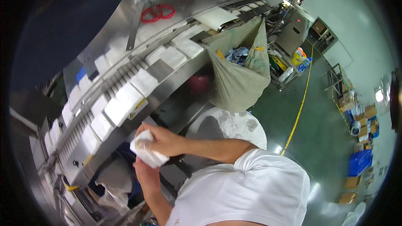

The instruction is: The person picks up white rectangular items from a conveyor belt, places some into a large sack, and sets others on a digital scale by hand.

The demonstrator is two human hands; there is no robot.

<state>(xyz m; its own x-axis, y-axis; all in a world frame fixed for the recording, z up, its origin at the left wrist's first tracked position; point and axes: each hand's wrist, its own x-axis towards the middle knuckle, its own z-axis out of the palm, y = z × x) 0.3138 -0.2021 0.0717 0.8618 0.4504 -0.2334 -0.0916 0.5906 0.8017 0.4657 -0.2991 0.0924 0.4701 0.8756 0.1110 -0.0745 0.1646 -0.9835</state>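
A white, soft-looking stack of folded sheets (153, 157) is held between my two hands, in front of the conveyor. My right hand (164, 139) is closed over its upper side, the fingers curled round it. From below, my left hand (145, 171) grips the lower edge; part of its fingers is hidden by the stack. Just beyond my hands, several similar white stacks (118, 109) lie along the curved metal ledge of the conveyor. Further white stacks (100, 63) stand on the far side of its slatted belt (121, 74).
A beige cloth bag (238, 86) holding bluish scraps hangs at the conveyor's right end. Beneath it stands a round white-topped surface (238, 127). Red-handled scissors (166, 11) lie on the metal table behind. Cardboard boxes (353, 181) line the wall at right.
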